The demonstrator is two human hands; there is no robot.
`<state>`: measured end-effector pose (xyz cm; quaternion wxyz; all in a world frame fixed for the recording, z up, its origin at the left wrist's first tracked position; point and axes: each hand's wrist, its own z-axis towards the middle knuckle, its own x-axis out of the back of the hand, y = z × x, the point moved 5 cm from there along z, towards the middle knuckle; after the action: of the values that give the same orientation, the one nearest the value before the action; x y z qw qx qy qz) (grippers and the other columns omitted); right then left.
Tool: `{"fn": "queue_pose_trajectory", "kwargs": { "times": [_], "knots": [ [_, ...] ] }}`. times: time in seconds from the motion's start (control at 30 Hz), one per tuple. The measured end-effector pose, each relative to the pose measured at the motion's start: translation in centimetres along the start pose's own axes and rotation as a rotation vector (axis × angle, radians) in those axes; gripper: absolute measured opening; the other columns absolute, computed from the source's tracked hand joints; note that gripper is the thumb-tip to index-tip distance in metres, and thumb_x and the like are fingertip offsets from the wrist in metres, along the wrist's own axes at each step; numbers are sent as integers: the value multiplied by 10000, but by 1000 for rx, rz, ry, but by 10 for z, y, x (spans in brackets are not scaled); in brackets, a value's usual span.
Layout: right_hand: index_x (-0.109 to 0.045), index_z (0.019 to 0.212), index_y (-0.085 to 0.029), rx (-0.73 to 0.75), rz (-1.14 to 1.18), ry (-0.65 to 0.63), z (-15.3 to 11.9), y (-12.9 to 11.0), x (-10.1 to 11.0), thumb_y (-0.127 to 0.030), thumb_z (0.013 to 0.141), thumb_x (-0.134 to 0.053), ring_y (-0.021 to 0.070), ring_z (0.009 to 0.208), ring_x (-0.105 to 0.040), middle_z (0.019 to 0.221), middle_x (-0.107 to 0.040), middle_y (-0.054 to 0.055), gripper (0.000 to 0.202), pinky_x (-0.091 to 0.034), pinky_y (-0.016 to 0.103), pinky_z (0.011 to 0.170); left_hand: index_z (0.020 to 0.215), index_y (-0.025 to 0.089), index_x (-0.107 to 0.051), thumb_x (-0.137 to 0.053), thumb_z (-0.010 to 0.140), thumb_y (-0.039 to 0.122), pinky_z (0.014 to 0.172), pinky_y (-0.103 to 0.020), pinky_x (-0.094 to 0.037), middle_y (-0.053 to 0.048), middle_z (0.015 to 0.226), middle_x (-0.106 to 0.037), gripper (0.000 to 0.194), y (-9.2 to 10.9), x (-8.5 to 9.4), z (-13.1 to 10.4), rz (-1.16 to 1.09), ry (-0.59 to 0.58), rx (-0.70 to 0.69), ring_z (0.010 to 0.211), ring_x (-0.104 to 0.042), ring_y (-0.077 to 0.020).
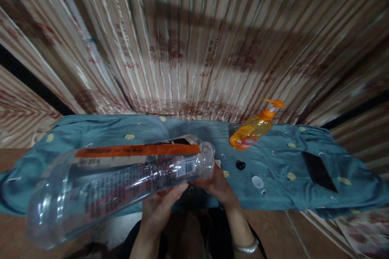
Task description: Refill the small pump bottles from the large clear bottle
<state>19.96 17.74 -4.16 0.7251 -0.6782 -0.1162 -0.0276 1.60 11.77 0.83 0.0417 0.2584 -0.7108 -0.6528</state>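
A large clear plastic bottle [121, 186] with an orange-and-black label lies tilted across the left side of the view. Its neck points right, and its mouth shows no cap. My left hand [161, 206] is closed around the bottle from below, thumb along its near side. At the neck, my right hand [217, 184] grips from behind and below; most of its fingers are hidden by the bottle. To the right of the neck, a small black cap-like piece [240, 164] and a white round disc [257, 182] lie on the cloth.
An orange pump bottle [251, 131] with yellow-orange liquid stands toward the back of the table covered in teal cloth [273, 170]. A dark phone-like slab [319, 171] lies at the right. A striped, patterned curtain [194, 48] hangs behind the table.
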Motion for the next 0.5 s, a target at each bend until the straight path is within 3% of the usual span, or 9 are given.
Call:
{"fn": "queue_pose_trajectory", "kwargs": {
  "times": [0.13,0.37,0.5],
  "knots": [
    [-698,1339,-247,-3,-74,5,-2,5,3,-411,672,-973,348,1214,-773,1275,-816,103,741,-619,545,1095,1192,285,-791,-1007,585,404,854,-419,-697,-52,945,-857,655,3,-2,-1,-8,3,-16,864,-839,-321],
    [-764,1164,-247,-21,-78,-28,-2,13,1,-369,706,-928,328,1171,-788,1195,-842,73,502,-638,519,1058,1283,311,-761,-1008,598,534,858,-401,-693,-64,1120,-853,761,9,5,-2,109,71,-131,1085,-820,-361],
    [-769,1137,-243,-23,-86,-38,-2,11,1,-341,726,-900,324,1193,-780,1219,-838,71,442,-616,525,1094,1339,323,-747,-1018,615,468,812,-408,-691,-54,1095,-857,787,5,8,-2,75,40,-139,901,-842,-342]
  ]
}}
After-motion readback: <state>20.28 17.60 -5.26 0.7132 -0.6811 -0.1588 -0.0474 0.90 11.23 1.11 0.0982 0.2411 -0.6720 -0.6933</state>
